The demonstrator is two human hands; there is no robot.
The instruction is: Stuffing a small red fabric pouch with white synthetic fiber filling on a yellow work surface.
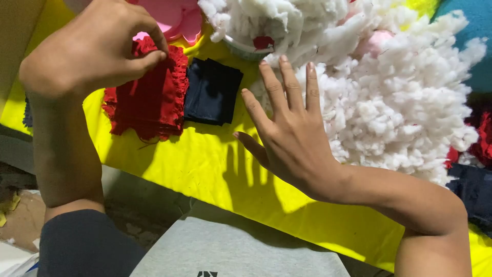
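So the yellow cloth [205, 164] covers pretty much the whole work surface. On its right side sits a big heap of white stuffing [405, 107], fluffy and lumpy. The right hand [289, 136] is flat, fingers spread wide, resting at the heap's left edge. Left of that hand is a stack of red fabric pieces [148, 105] with a smaller dark navy stack [212, 92] just beside it. The left hand [97, 43] is over the red stack, thumb and fingertips pinching its top edge.
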